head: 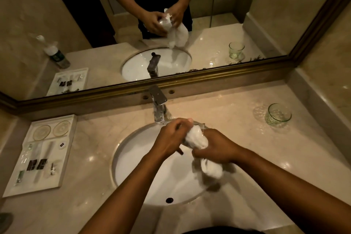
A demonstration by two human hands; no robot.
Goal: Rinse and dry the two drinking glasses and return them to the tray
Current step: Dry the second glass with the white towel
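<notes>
Over the white sink [133, 167], my left hand [171, 138] grips a clear drinking glass [200, 125], mostly hidden by a white cloth [197, 139] stuffed into it. My right hand [216, 149] grips the cloth, whose tail [211, 170] hangs below the hand. A second glass [278, 114] stands upright on the counter at the right. The white tray [66, 157] lies on the counter at the left, with two round coasters [42, 132] at its far end.
A chrome faucet [158, 102] stands behind the sink, just beyond my hands. The tray also holds small toiletry packets [37, 165]. A framed mirror [209, 77] runs along the back wall, and a marble side wall [322, 91] closes off the right.
</notes>
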